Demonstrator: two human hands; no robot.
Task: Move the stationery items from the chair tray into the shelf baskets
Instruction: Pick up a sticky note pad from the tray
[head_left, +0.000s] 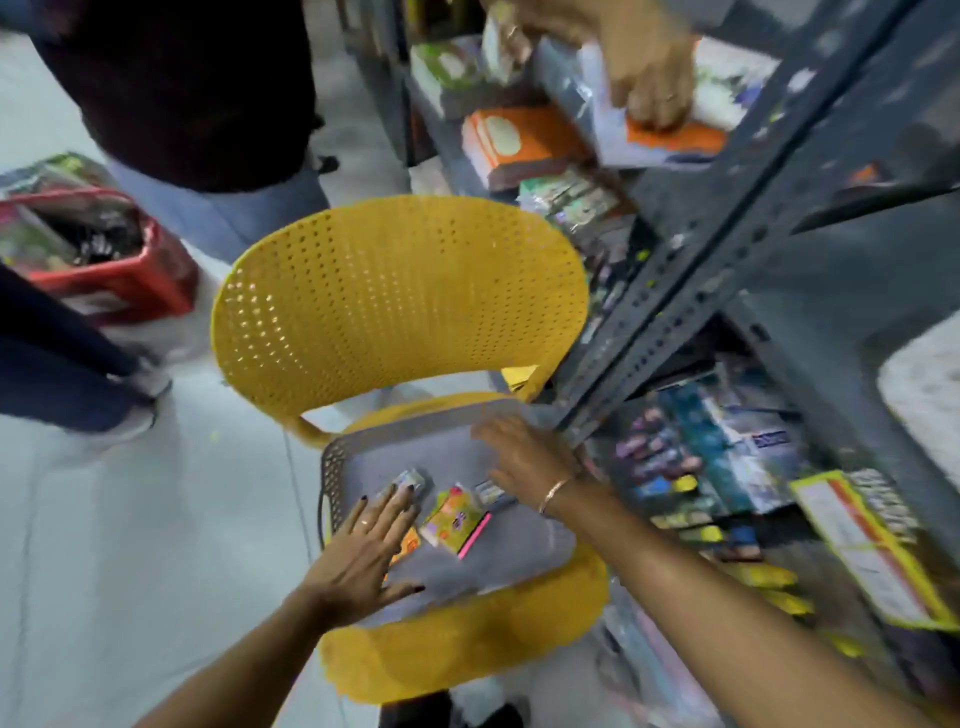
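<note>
1. Far left: red basket (111, 270) on the floor, dark items inside, blurred. A second person stands behind it, dark top (182, 88).
2. Yellow chair (400, 296), perforated back, centre frame. Grey tray (410, 447) sits on its seat.
3. Left hand (363, 551): fingers spread flat, palm down over the tray's near-left part. Not gripping anything. Fingertips touch a small silvery packet (410, 480); an orange item shows just under the palm edge.
4. Just right of that hand: colourful packet (454, 522) with a pink edge, lying flat on the tray. A small box (491, 491) lies beside it, partly hidden by the right wrist.
5. Right hand (524, 457): fingers open and extended, resting palm down on the tray's far-right part, bangle on the wrist. Nothing held.
6. Top right: another person's hand (652, 85) presses down on an orange item (675, 137) on the shelf.
7. Right side: grey metal shelf (691, 291) with slotted uprights, shelves packed with mixed stationery packets (727, 457), too blurred to identify.
</note>
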